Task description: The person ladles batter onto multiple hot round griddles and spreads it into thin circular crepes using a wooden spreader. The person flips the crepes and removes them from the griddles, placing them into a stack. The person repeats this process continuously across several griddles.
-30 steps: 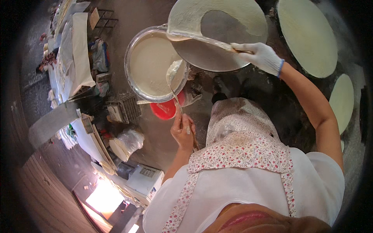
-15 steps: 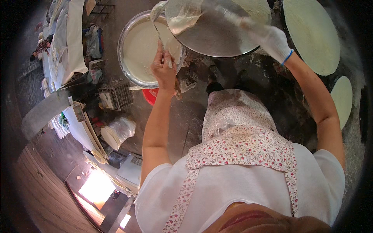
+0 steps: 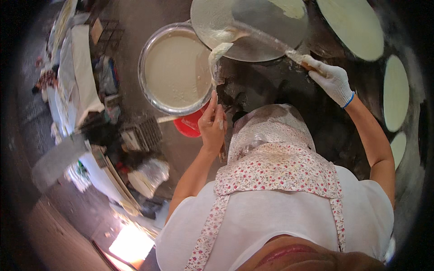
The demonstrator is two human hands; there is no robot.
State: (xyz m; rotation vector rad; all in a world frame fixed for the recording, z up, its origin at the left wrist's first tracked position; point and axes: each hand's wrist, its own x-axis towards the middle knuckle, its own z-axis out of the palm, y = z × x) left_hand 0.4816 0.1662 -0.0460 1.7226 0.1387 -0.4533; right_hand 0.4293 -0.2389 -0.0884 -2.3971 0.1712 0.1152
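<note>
My left hand (image 3: 213,124) is closed around the handle of a ladle (image 3: 218,54), whose batter-coated bowl is beside the right rim of a large round basin (image 3: 143,86). Pale batter (image 3: 176,67) fills much of that basin. In a white knitted glove with a blue cuff, my right hand (image 3: 332,82) grips the wooden end of a long, flat spreader (image 3: 266,37). The spreader's blade reaches across a round griddle (image 3: 257,55); its far end touches batter on the griddle's left side. Behind the blade, the griddle's middle looks grey, with a pale patch at the far right.
More round griddles covered in pale sheets (image 3: 355,27) curve along my right, one (image 3: 396,92) nearer. A red container (image 3: 188,125) sits below the basin. A wire crate (image 3: 147,131) and a plastic-wrapped bundle (image 3: 151,176) lie left, near a cloth-covered table (image 3: 86,67).
My left hand has drawn the ladle back toward me, from the griddle's left edge to the basin's right side. The right hand has moved nearer me, and the spreader now slants across the griddle.
</note>
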